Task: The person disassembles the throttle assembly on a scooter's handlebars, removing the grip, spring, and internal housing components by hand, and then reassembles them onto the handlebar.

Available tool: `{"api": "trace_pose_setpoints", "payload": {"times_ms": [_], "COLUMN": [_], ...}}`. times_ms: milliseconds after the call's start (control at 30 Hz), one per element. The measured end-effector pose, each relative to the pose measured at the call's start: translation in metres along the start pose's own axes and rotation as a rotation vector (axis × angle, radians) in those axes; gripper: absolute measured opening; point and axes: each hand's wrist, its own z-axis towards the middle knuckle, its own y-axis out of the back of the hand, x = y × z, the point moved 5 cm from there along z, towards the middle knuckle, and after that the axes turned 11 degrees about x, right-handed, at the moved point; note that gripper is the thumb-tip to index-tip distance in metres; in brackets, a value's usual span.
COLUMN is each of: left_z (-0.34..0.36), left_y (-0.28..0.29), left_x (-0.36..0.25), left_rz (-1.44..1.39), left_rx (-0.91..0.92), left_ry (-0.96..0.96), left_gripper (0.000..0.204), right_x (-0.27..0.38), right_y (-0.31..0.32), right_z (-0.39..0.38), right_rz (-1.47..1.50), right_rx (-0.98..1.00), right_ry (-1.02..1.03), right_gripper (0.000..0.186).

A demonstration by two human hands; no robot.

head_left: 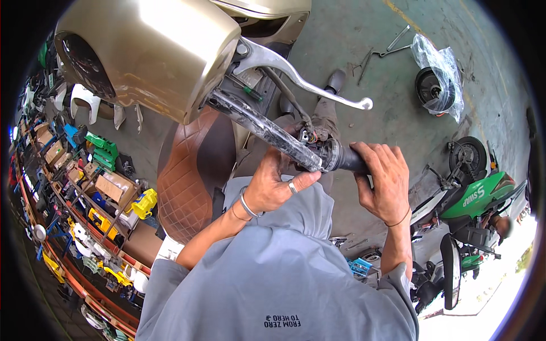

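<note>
A bare, scuffed metal handlebar tube (259, 126) slants out from under the gold scooter cowl (170, 51). My left hand (273, 184) is closed round its outer end, thumb along the near side, fingers hidden behind the tube. A black rubber handlebar grip (354, 161), with a dark collar (330, 153) at its inner end, meets that tube end. Wrapped over this grip is my right hand (384, 176), its thumb underneath. Small coloured wires (309, 136) and a dark cable (284, 91) show beside the collar. Above stands a silver brake lever (301, 79), touched by neither hand.
The scooter's brown quilted seat (185, 182) is at my left. Shelves (85, 227) of boxes and coloured parts line the far left. On the floor lie hand tools (392, 48) and a plastic-wrapped wheel (435, 85). A green motorcycle (472, 196) stands right.
</note>
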Motion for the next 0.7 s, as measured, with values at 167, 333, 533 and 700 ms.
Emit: {"api": "trace_pose_setpoints", "payload": {"times_ms": [167, 333, 533, 700], "left_z": [0.024, 0.034, 0.026, 0.022], "left_y": [0.000, -0.004, -0.012, -0.019], "left_x": [0.005, -0.005, -0.017, -0.022], "left_rz": [0.235, 0.890, 1.051, 1.048], "left_rx": [-0.185, -0.253, -0.245, -0.260], "left_ry": [-0.030, -0.221, -0.224, -0.320], "left_gripper": [0.092, 0.091, 0.079, 0.065], "right_x": [-0.029, -0.043, -0.024, -0.027], "right_y": [-0.024, -0.081, -0.121, -0.137], "right_z": [0.030, 0.070, 0.088, 0.087], "right_rz": [0.128, 0.770, 1.027, 0.990], "right_rx": [-0.008, -0.049, -0.099, -0.142], "right_ry": [-0.047, 0.049, 0.313, 0.433], "right_gripper": [0.043, 0.034, 0.051, 0.058]}}
